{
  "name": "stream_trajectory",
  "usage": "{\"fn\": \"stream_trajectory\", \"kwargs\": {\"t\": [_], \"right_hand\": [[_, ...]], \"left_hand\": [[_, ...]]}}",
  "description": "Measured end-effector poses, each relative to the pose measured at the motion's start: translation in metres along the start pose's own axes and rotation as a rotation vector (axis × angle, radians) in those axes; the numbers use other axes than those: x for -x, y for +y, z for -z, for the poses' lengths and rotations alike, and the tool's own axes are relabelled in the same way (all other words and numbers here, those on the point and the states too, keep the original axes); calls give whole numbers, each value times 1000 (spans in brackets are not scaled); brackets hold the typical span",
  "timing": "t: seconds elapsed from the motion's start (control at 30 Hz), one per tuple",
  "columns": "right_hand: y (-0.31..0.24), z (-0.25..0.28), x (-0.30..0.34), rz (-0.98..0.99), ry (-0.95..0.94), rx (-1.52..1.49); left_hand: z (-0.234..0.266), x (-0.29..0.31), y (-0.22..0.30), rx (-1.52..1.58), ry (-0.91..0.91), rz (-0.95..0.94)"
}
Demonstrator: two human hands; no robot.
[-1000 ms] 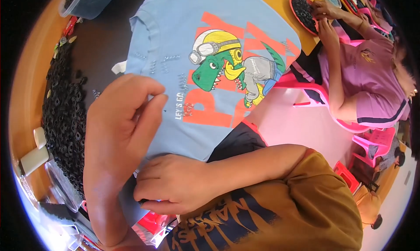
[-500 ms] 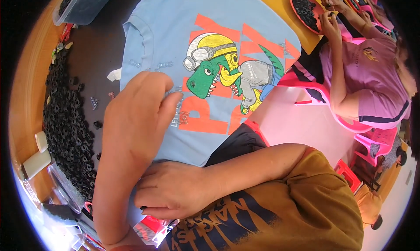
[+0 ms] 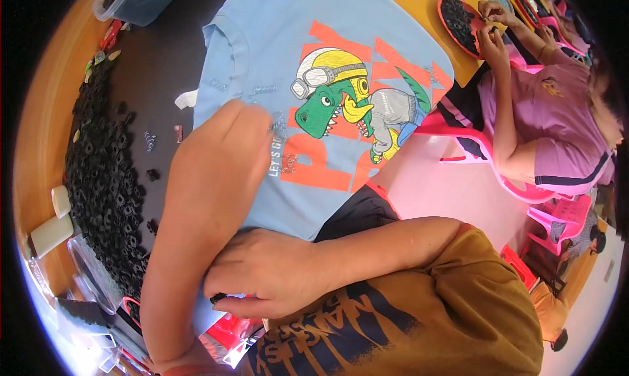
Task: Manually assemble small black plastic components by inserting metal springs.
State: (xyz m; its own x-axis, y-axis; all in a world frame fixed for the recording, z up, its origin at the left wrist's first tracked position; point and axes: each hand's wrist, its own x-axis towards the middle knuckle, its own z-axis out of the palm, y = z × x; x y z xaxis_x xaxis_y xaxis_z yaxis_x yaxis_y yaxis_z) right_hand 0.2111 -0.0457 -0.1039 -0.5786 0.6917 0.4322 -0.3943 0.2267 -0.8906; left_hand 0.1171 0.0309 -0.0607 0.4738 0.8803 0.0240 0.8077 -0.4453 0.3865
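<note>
A light blue T-shirt [image 3: 262, 41] with a dinosaur print is spread in front of me. My left hand [image 3: 219, 159] is over it with the fingers curled under and hidden, beside several small clear coil springs [image 3: 265, 88] on the cloth. What it holds, if anything, I cannot make out. Lower down, my right hand [image 3: 265, 271] passes close by the left forearm. Its thumb and fingers pinch a small black plastic piece [image 3: 217, 298], only partly visible.
A heap of small black toothed plastic pieces [image 3: 105, 173] covers the table's left side, and a clear bin [image 3: 141, 5] stands at top left. One coil spring [image 3: 150, 140] lies on the dark tabletop. At upper right, a co-worker's hands [image 3: 495, 32] work beside a red bowl [image 3: 447, 32].
The view has shifted, so the shirt and heap appear slightly displaced. My left thumb has drawn in out of sight. More of the black piece shows at my right fingertips.
</note>
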Motion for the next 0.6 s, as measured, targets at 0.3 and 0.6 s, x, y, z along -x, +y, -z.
{"fn": "stream_trajectory", "kwargs": {"t": [0.3,0.6], "right_hand": [[-6,8,-2,-117,42,-179],[-8,10,-4,-142,22,-157]], "left_hand": [[21,26,2,378,111,356],[36,62,-5,329,65,379]]}}
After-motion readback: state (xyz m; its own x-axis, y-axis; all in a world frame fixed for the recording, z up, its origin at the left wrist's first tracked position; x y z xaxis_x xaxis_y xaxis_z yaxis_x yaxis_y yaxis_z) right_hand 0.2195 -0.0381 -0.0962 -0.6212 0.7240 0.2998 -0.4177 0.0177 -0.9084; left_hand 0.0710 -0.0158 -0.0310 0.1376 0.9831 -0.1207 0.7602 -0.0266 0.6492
